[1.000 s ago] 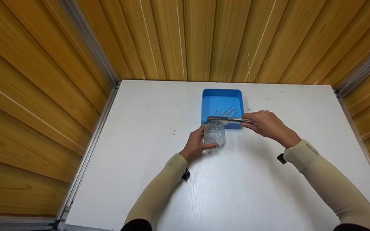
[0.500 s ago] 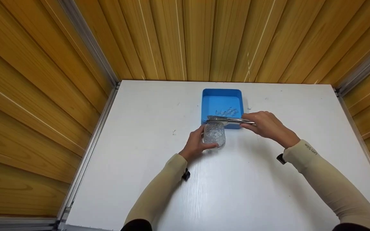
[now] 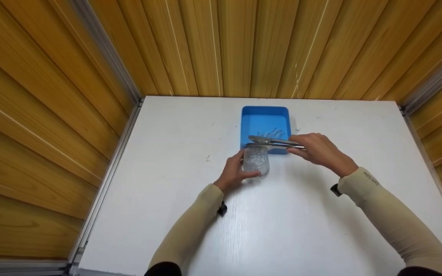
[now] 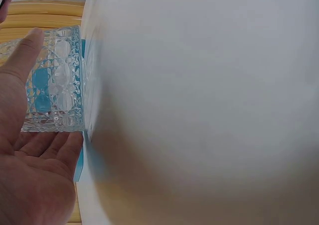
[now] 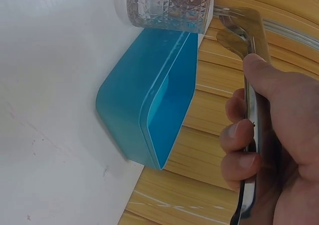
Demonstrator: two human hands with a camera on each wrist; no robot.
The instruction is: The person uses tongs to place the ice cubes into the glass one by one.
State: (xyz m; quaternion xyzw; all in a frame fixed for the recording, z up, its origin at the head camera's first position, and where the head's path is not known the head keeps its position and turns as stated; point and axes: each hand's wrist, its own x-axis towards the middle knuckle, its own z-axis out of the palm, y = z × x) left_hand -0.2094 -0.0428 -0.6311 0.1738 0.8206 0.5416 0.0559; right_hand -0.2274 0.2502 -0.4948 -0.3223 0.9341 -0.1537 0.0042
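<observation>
My left hand holds a clear patterned glass on the white table, thumb on the near side. In the left wrist view, the fingers curve behind the glass. My right hand grips metal tongs level above the glass's mouth, their two arms parted at the tips. The right wrist view shows the thumb and curled fingers around the tongs, with the tips beyond the rim of the glass. Small clear pieces lie in the blue box behind the glass.
The blue box stands directly behind the glass, overlapped by the tongs in the head view. Wood-patterned panels rise behind the white table and at both sides. A metal rail runs along the left edge.
The tongs' arms have spread apart, the upper one lifting at its tip. Both hands and the glass stay in nearly the same place.
</observation>
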